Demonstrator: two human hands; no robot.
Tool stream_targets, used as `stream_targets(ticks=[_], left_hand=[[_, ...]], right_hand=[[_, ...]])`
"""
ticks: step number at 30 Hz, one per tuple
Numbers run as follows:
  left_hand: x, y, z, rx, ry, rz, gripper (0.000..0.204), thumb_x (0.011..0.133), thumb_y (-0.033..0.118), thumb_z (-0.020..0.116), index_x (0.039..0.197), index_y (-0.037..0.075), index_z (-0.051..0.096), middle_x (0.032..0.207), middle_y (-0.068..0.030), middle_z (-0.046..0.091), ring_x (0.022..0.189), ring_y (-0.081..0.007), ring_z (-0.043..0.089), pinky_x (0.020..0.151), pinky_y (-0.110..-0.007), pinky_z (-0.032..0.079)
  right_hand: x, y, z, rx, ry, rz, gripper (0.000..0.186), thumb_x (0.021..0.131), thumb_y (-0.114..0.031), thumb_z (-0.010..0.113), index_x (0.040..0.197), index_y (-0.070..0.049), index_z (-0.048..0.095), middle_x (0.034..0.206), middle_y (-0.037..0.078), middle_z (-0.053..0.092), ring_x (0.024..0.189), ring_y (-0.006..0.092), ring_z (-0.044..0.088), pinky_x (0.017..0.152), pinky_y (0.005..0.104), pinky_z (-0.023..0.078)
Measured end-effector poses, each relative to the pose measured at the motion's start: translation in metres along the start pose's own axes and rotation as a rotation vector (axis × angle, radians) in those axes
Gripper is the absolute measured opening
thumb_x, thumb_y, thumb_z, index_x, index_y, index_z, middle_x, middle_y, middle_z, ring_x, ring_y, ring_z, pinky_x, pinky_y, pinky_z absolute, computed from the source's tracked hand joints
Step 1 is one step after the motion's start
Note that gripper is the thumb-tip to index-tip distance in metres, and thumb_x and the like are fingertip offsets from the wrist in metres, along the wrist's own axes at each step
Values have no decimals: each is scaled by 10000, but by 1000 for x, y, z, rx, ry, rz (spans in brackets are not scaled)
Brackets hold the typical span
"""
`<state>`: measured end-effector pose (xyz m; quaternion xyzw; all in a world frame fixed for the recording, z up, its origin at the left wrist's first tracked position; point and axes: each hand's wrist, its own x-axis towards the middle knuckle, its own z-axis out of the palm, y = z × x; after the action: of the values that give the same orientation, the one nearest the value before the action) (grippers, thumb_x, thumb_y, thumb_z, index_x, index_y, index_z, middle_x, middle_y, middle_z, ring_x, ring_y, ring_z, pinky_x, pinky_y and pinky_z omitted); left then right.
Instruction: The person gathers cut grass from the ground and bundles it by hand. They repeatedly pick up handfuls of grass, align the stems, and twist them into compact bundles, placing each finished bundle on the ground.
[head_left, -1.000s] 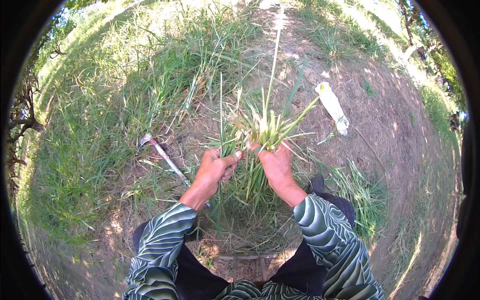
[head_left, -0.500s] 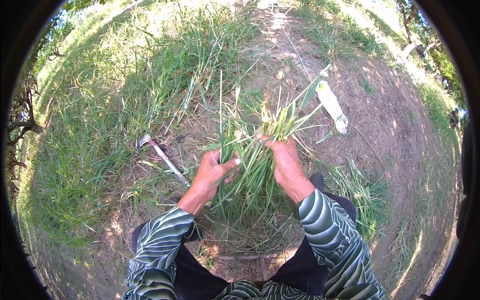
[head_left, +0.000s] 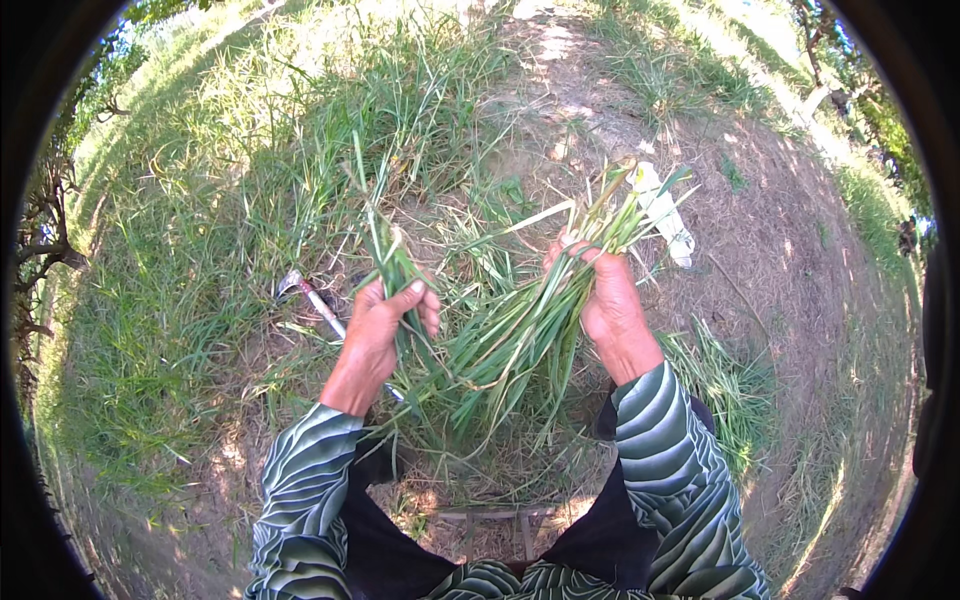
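Note:
My left hand is closed around a small bunch of green grass blades at the left of centre, its thumb on top. My right hand, held to the right and a little higher, grips a larger bunch of long grass, whose pale, cut-looking ends stick up toward the upper right while the leaves hang down leftward between my hands. Behind my left hand lies a hooked tool with a pale handle, partly hidden. A crumpled white item lies on the ground behind the right bunch.
A loose heap of grass lies on the right. Growing grass covers the left, with dry bare soil to the right. A wooden frame shows low between my dark-trousered legs, and tree branches edge the view.
My hands have moved apart: the left to the left and slightly up, the right to the right and up. The grass has separated into two bunches, the right one now slanting to the upper right.

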<state>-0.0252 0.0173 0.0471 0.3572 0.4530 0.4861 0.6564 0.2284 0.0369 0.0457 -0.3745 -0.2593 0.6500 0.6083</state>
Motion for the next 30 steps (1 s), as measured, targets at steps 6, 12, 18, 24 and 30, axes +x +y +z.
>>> stream_targets(ticks=[6, 12, 18, 24, 30], left_hand=[[-3, 34, -36, -47, 164, 164, 171, 938, 52, 449, 1081, 6, 530, 697, -29, 516, 497, -65, 388, 423, -202, 321], [-8, 48, -61, -56, 216, 204, 140, 949, 53, 402, 1045, 28, 500, 685, -2, 459, 466, -36, 320, 389, -177, 247], [-12, 60, -83, -51, 259, 229, 122, 952, 95, 445, 1030, 21, 502, 702, -7, 479, 490, -46, 340, 410, -193, 258], [-22, 64, -94, 138, 336, 222, 105, 932, 70, 473, 997, 34, 547, 727, -5, 495, 562, -80, 440, 480, -225, 382], [-19, 59, -102, 482, 399, 267, 157, 892, 61, 526, 1027, 19, 594, 850, -40, 593, 644, -104, 522, 569, -242, 444]], right_hand=[[6, -12, -16, 112, 64, -35, 252, 735, -87, 616, 961, 19, 585, 897, 127, 622, 786, 229, 603, 727, 342, 506], [10, -32, -43, 153, 111, -58, 315, 730, -78, 619, 1022, 25, 562, 877, 129, 608, 824, 265, 595, 821, 365, 495], [19, -55, -69, 177, 354, -213, 262, 762, -76, 604, 1005, 18, 577, 906, 118, 610, 813, 250, 591, 771, 368, 510], [22, -66, -98, 91, 535, -416, 196, 803, -19, 583, 991, 34, 577, 876, 101, 611, 766, 189, 596, 692, 290, 505], [22, -60, -86, 6, 416, -406, 254, 786, 20, 575, 1039, 25, 560, 861, 104, 621, 752, 198, 611, 690, 310, 527]])
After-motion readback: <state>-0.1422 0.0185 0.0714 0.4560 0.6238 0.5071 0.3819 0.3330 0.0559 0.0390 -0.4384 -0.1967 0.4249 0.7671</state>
